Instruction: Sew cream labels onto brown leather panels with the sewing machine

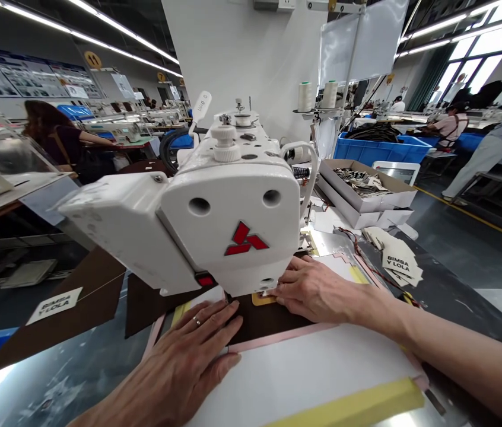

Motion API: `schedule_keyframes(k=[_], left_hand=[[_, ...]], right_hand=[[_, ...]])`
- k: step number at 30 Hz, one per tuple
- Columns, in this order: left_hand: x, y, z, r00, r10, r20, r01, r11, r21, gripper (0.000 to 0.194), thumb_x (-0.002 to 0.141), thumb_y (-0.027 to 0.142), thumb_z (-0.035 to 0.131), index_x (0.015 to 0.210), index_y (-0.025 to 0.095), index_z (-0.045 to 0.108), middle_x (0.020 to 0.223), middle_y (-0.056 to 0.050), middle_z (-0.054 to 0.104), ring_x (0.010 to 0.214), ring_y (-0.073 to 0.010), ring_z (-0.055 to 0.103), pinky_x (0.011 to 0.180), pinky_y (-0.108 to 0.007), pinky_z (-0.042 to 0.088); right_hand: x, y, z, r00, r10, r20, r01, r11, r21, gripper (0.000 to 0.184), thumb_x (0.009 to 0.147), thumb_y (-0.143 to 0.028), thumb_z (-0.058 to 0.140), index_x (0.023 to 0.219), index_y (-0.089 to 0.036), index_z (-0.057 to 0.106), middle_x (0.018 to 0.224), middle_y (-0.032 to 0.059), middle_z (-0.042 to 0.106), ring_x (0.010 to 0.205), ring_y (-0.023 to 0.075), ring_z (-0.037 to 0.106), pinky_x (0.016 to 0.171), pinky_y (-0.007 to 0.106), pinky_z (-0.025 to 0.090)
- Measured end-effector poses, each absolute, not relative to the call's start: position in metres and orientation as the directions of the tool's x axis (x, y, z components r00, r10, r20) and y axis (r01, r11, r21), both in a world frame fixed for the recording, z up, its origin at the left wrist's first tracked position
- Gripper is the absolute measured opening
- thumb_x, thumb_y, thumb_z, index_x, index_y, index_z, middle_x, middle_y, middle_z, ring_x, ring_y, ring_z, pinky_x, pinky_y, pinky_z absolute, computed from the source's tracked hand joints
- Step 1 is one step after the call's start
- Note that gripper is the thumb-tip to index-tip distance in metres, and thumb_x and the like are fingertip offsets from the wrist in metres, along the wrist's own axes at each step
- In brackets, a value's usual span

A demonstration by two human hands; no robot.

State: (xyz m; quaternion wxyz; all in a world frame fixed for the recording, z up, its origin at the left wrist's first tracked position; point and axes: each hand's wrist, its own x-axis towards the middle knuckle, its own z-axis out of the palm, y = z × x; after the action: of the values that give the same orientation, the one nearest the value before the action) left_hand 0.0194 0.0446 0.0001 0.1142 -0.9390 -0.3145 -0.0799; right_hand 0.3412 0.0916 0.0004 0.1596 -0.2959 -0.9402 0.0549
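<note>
A white sewing machine (228, 231) with a red three-part emblem fills the middle of the view. Under its head lies a dark brown panel (251, 325), framed by a white sheet (308, 373) with pink and yellow edging. My left hand (193, 350), a ring on one finger, rests flat with its fingers stretched across sheet and panel, left of the needle area. Close to the machine head, the bent fingers of my right hand (317, 290) are pressed together beside a small yellow-edged piece (262, 300). What those fingertips hold is hidden; the needle is out of sight behind the head.
To the right lie a pile of printed cream labels (400, 258) and a cardboard box (362, 204) of more pieces. Behind them stands a blue crate (380, 149). At left, another brown panel (95, 279) carries a label (55, 303). Other people sit or stand farther off.
</note>
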Motion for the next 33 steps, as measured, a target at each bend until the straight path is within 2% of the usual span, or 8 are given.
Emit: schedule_keyframes(k=[7, 14, 18, 21, 25, 27, 30, 33], left_hand=[[0.014, 0.044, -0.001, 0.801, 0.559, 0.213, 0.592, -0.791, -0.154, 0.043, 0.113, 0.047, 0.044, 0.149, 0.029, 0.056, 0.158, 0.002, 0.051, 0.143, -0.0222, 0.052, 0.120, -0.038, 0.047], [0.005, 0.039, 0.001, 0.811, 0.538, 0.231, 0.576, -0.804, -0.150, 0.045, 0.107, 0.049, 0.055, 0.146, 0.026, 0.060, 0.153, -0.001, 0.057, 0.136, -0.0258, 0.059, 0.116, -0.038, 0.051], [-0.014, 0.024, 0.001, 0.793, 0.558, 0.245, 0.600, -0.787, -0.148, 0.051, 0.105, 0.053, 0.060, 0.147, 0.026, 0.059, 0.151, -0.001, 0.058, 0.132, -0.0261, 0.062, 0.112, -0.036, 0.053], [-0.026, 0.015, 0.005, 0.779, 0.588, 0.217, 0.619, -0.776, -0.120, 0.046, 0.105, 0.050, 0.060, 0.146, 0.029, 0.060, 0.153, 0.001, 0.057, 0.133, -0.0254, 0.061, 0.111, -0.036, 0.054], [-0.031, 0.021, 0.012, 0.762, 0.609, 0.218, 0.631, -0.775, -0.040, 0.035, 0.107, 0.039, 0.058, 0.139, 0.027, 0.065, 0.148, 0.000, 0.061, 0.134, -0.0246, 0.059, 0.112, -0.036, 0.053], [-0.028, 0.029, 0.015, 0.750, 0.619, 0.232, 0.639, -0.769, -0.017, 0.032, 0.108, 0.034, 0.055, 0.137, 0.026, 0.066, 0.149, -0.001, 0.060, 0.137, -0.0248, 0.056, 0.113, -0.037, 0.051], [-0.019, 0.041, 0.018, 0.731, 0.644, 0.226, 0.659, -0.752, 0.013, 0.031, 0.110, 0.033, 0.053, 0.138, 0.026, 0.065, 0.153, -0.001, 0.056, 0.142, -0.0265, 0.051, 0.113, -0.039, 0.051], [-0.005, 0.051, 0.020, 0.748, 0.631, 0.206, 0.635, -0.770, 0.057, 0.032, 0.111, 0.032, 0.051, 0.139, 0.027, 0.063, 0.151, -0.003, 0.057, 0.140, -0.0267, 0.053, 0.116, -0.042, 0.048]], right_hand=[[0.354, 0.080, 0.003, -0.746, 0.582, 0.325, 0.531, 0.813, -0.237, 0.027, 0.110, -0.025, 0.051, 0.125, -0.017, 0.072, 0.130, 0.0104, 0.071, 0.112, 0.0232, 0.063, 0.100, 0.040, 0.052], [0.370, 0.058, 0.008, -0.711, 0.647, 0.278, 0.601, 0.763, -0.237, 0.032, 0.109, -0.027, 0.052, 0.134, -0.016, 0.070, 0.140, 0.0137, 0.068, 0.119, 0.0260, 0.065, 0.102, 0.045, 0.056], [0.371, 0.047, 0.001, -0.694, 0.666, 0.273, 0.622, 0.746, -0.237, 0.034, 0.110, -0.031, 0.052, 0.136, -0.018, 0.070, 0.144, 0.0117, 0.066, 0.123, 0.0279, 0.065, 0.107, 0.049, 0.055], [0.364, 0.039, 0.000, -0.700, 0.663, 0.266, 0.615, 0.749, -0.248, 0.035, 0.110, -0.032, 0.052, 0.137, -0.019, 0.070, 0.144, 0.0103, 0.066, 0.122, 0.0279, 0.066, 0.106, 0.049, 0.055], [0.350, 0.036, 0.005, -0.728, 0.621, 0.290, 0.576, 0.784, -0.232, 0.036, 0.109, -0.031, 0.052, 0.139, -0.018, 0.067, 0.136, 0.0129, 0.070, 0.112, 0.0259, 0.068, 0.097, 0.044, 0.057], [0.342, 0.037, 0.008, -0.736, 0.610, 0.294, 0.575, 0.793, -0.204, 0.035, 0.109, -0.031, 0.054, 0.137, -0.017, 0.067, 0.122, 0.0135, 0.072, 0.101, 0.0253, 0.067, 0.087, 0.043, 0.057], [0.332, 0.040, 0.009, -0.734, 0.624, 0.270, 0.607, 0.780, -0.153, 0.028, 0.107, -0.034, 0.059, 0.127, -0.018, 0.069, 0.096, 0.0089, 0.069, 0.084, 0.0236, 0.063, 0.075, 0.040, 0.052], [0.324, 0.042, 0.005, -0.738, 0.627, 0.248, 0.622, 0.775, -0.111, 0.029, 0.106, -0.039, 0.061, 0.125, -0.019, 0.068, 0.090, 0.0060, 0.065, 0.078, 0.0226, 0.062, 0.072, 0.038, 0.047]])
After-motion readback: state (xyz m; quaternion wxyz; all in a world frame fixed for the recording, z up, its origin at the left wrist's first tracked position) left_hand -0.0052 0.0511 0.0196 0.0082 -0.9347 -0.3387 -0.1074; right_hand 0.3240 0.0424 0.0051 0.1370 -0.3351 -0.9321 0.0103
